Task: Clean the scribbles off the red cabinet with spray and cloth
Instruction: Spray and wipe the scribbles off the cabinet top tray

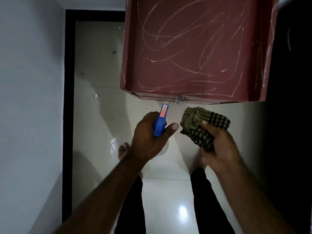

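While the person stands barefoot on the pale, glossy tiled floor (101,115), a grey wall (30,98) runs down the left side, edged by a black border strip (68,98). Red cabinet (236,17) fills the upper right of the view, its top surface facing the camera and bounded by raised edges. White scribbles (168,38) cover that top in long loops and crossing lines, from the far end to the near edge.

Both hands are in front of the cabinet's near edge, close to it but not touching it. Left hand (148,137) is curled round the spray bottle (160,122), thumb extended to the right. The bottle's blue head projects beyond the fingers, nozzle pointing toward the cabinet, and its pale body shows below the hand. Right hand (219,149), just beside the left, grips the bunched green-and-black checked cloth (202,125), thumb pressed on top. The cloth bulges out past the fingers toward the cabinet. Two small metal handles (179,99) sit at the cabinet's front edge, just beyond the gap between the hands.
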### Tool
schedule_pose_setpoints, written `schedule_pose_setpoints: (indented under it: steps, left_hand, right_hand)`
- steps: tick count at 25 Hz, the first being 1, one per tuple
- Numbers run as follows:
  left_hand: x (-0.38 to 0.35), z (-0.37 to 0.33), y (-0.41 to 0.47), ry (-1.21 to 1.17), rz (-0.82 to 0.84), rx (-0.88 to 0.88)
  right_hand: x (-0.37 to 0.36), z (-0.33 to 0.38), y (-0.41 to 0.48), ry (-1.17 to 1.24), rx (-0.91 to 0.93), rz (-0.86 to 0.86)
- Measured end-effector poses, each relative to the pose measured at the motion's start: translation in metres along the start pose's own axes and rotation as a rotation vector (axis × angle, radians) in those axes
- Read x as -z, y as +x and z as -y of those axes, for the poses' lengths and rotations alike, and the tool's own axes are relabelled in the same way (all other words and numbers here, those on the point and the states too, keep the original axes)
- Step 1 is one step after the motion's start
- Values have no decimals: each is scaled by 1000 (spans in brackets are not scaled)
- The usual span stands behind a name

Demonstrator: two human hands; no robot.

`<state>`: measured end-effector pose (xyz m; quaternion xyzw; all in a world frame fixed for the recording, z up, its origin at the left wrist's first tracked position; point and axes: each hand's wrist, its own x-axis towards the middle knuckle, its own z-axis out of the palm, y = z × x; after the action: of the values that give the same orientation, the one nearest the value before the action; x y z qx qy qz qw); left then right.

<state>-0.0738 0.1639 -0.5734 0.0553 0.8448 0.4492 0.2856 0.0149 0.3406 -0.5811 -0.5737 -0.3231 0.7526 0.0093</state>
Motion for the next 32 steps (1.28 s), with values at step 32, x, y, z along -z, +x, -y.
schedule_pose_setpoints:
  steps: [32]
  left_hand:
    - [-55, -46, -16, -246, -109, 192]
  right_hand:
    - [38, 79, 4, -386, 263, 0]
